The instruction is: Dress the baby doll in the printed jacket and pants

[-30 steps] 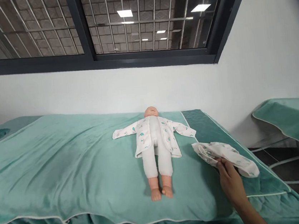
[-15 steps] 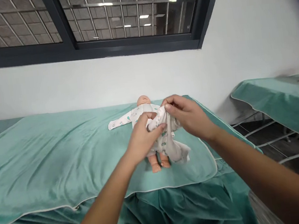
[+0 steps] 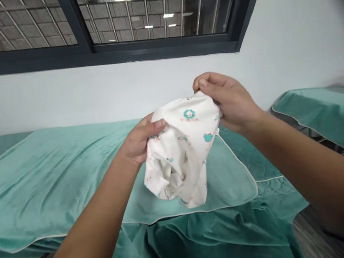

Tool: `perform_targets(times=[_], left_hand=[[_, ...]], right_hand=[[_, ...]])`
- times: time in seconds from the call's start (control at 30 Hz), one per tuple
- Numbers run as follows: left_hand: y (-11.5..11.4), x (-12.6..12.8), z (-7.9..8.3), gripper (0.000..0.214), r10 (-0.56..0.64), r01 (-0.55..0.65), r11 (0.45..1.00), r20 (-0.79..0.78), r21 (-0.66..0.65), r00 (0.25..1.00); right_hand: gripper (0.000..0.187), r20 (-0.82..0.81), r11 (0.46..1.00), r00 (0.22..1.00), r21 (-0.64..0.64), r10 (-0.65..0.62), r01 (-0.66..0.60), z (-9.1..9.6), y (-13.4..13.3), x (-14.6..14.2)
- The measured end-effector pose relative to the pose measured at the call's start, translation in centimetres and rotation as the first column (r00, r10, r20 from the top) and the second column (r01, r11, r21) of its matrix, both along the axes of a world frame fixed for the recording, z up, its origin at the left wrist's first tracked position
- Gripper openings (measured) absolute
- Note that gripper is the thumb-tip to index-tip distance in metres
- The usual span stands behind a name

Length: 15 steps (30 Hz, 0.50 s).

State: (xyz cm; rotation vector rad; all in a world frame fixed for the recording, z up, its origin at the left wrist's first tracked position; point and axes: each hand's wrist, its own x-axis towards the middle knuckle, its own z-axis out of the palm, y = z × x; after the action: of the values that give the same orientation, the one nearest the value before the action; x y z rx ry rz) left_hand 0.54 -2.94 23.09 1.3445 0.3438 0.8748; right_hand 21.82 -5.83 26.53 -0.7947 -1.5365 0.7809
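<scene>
A green bed cover [image 3: 55, 171] lies under a dark window [image 3: 98, 25]. The left hand [image 3: 137, 141] pinches the white baby cloth [image 3: 181, 153] at nine o'clock. The right hand [image 3: 229, 99] grips its top edge at two o'clock. The cloth hangs down between them.

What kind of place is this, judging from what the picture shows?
Probably a care or nursing practice room, not certain. A teal-covered bed stands by a white wall under a barred window, a second bed is at the right, and the left hand and right hand hold a small printed garment.
</scene>
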Motion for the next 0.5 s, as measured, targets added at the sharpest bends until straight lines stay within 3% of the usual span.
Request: perform_targets(times=[0.1, 0.2, 0.27, 0.4, 0.5], left_hand=[[-0.1, 0.5, -1.2, 0.037, 0.101, -0.095, 0.994, 0.114, -0.058, 0.988], [-0.1, 0.9, -2.7, 0.033, 0.088, -0.076, 0.986, 0.075, -0.150, 0.993], [-0.1, 0.9, -4.0, 0.035, 0.103, -0.086, 0.972, 0.066, -0.219, 0.993], [-0.4, 0.8, -6.9, 0.044, 0.137, -0.067, 0.929, 0.168, -0.363, 0.976], [-0.9, 0.9, -9.1, 0.055, 0.102, -0.007, 0.898, 0.192, -0.440, 0.976]], right_hand=[[0.032, 0.087, 0.990, 0.994, -0.127, 0.071, -0.059, -2.2, 0.2, 0.1], [0.035, 0.336, 0.932, 0.905, -0.333, 0.262, -0.146, -4.4, 0.2, 0.5], [0.035, 0.369, 0.914, 0.886, -0.383, 0.282, -0.132, -5.7, 0.1, 0.6], [0.031, 0.096, 0.935, 0.991, -0.349, 0.097, -0.058, -8.8, 0.1, 0.2], [0.030, -0.129, 0.921, 0.990, -0.376, 0.056, -0.101, -11.3, 0.4, -0.4]])
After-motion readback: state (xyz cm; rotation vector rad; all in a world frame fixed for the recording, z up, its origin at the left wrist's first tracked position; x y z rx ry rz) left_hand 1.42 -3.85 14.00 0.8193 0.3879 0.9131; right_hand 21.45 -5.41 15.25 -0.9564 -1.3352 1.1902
